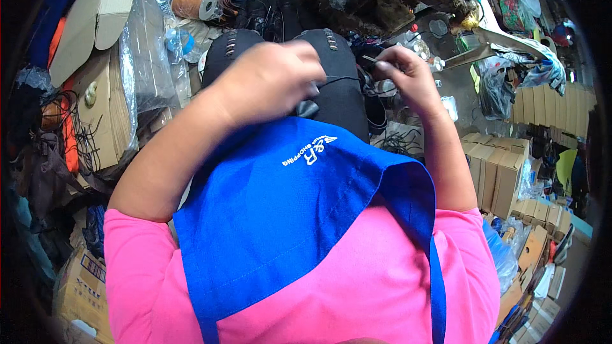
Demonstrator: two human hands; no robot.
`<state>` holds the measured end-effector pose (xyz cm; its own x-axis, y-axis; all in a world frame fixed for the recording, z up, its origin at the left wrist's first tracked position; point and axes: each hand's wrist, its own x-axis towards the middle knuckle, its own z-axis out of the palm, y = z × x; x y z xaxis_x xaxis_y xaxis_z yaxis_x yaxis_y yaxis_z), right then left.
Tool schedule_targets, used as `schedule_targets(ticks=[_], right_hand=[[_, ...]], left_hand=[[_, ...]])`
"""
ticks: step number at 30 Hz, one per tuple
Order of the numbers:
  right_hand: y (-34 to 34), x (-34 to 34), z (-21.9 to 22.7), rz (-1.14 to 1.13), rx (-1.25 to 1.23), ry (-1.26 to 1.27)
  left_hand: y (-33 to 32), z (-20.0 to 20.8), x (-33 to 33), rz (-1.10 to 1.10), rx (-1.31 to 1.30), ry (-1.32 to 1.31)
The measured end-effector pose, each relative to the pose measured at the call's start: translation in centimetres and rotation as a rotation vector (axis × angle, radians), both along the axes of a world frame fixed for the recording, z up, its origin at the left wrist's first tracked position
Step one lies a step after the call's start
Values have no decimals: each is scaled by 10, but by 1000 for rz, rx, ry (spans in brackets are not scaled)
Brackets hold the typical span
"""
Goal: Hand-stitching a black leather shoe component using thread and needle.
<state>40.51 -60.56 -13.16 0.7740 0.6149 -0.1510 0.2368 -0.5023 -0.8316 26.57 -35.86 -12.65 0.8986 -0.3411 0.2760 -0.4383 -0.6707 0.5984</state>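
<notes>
Over my lap, my left hand [274,79] is curled and smeared by motion. A thin dark cord [344,78] stretches from its fingers toward my right hand. My right hand [408,73] is raised at the right, thumb and forefinger pinched on a thin, needle-like rod [370,58] whose exact kind is unclear. Under both hands lie my black-clad legs [335,105], with pale stitch-like marks near the knees. A small shiny black piece [308,109] rests between the legs, just below my left hand. My blue apron [274,185] covers the upper lap.
Cardboard sheets [105,99] lean at the left, near an orange spool of cord [194,4]. Small jars [421,48] stand beyond my right hand. Stacked cardboard boxes [500,169] are at the right. A metal blade-like bar [468,57] juts in at upper right.
</notes>
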Motion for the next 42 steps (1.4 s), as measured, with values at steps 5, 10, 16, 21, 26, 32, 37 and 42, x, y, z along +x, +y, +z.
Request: schedule_targets(ticks=[5, 10, 16, 21, 26, 32, 37, 42], right_hand=[[-12, -6, -16, -10, 13, 16], [-1, -21, -21, -15, -15, -85], [19, -31, -13, 129, -145, -169], [47, -43, -10, 304, -136, -252], [79, -59, -19, 345, -202, -422], [96, -71, -27, 409, 8, -462], [104, -75, -30, 298, -84, -333], [112, -79, -45, 265, 104, -183]], left_hand=[[-47, 12, 10, -294, 599, -17], [-50, 23, 18, -381, 873, 24], [-35, 31, 11, -342, 827, 42], [-13, 39, -2, -326, 584, 161], [-14, 39, -27, -235, 668, 66], [-8, 25, -53, 36, 701, -273], [-9, 5, -73, 171, 255, -119], [-16, -12, -82, 321, 24, 85]])
